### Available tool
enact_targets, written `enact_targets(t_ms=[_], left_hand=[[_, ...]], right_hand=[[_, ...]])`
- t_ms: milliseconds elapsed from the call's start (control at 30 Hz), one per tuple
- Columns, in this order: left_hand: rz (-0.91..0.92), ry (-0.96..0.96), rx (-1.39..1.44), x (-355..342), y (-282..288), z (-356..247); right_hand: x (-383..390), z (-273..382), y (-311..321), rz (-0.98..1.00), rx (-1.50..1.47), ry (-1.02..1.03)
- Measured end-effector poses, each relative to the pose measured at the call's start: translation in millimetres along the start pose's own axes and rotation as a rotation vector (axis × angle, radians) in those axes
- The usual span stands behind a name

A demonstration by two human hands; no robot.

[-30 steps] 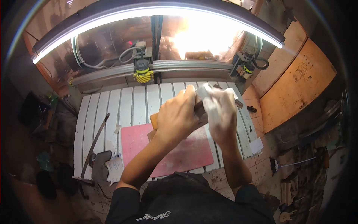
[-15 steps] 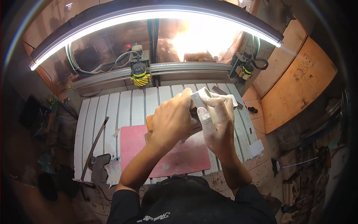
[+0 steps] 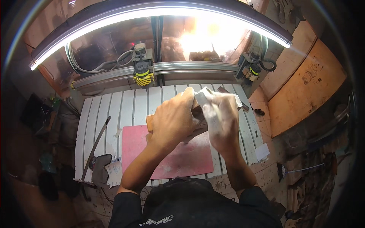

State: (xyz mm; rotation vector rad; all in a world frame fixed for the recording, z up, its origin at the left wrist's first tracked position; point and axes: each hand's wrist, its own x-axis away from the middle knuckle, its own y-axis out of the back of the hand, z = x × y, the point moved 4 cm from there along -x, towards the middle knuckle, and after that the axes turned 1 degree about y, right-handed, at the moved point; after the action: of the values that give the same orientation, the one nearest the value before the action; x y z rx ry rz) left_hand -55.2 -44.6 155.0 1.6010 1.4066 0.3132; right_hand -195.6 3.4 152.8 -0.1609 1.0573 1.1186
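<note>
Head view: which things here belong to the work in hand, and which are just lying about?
In hand: wooden piece, held by left hand; whitish cloth under right hand; red board beneath.
Lying about: long metal bar, paper scrap, small dark part.

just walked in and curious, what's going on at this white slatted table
A person stands over a white slatted table with a pink board lying on it. The left hand grips a brown wooden piece above the board, while the right hand, dusted white, presses a whitish sheet against it. A long metal bar lies at the left.
</note>
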Motion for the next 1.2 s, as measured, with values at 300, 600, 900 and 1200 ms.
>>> enact_targets(t_ms=[300, 600, 900, 1200], left_hand=[[0.004, -0.006, -0.016, -2, -5, -2], [0.021, 0.075, 0.027, -8, -4, 2], [0.021, 0.032, -0.032, -21, 12, 20], [-0.308, -0.317, 0.047, -40, 19, 79]], right_hand=[[-17, -9, -3, 0.033, -0.054, -0.174], [-16, -16, -7, 0.026, -0.090, -0.208], [3, 1, 0, 0.123, -0.037, 0.067], [-17, -83, 52, -0.126, -0.221, -0.117]])
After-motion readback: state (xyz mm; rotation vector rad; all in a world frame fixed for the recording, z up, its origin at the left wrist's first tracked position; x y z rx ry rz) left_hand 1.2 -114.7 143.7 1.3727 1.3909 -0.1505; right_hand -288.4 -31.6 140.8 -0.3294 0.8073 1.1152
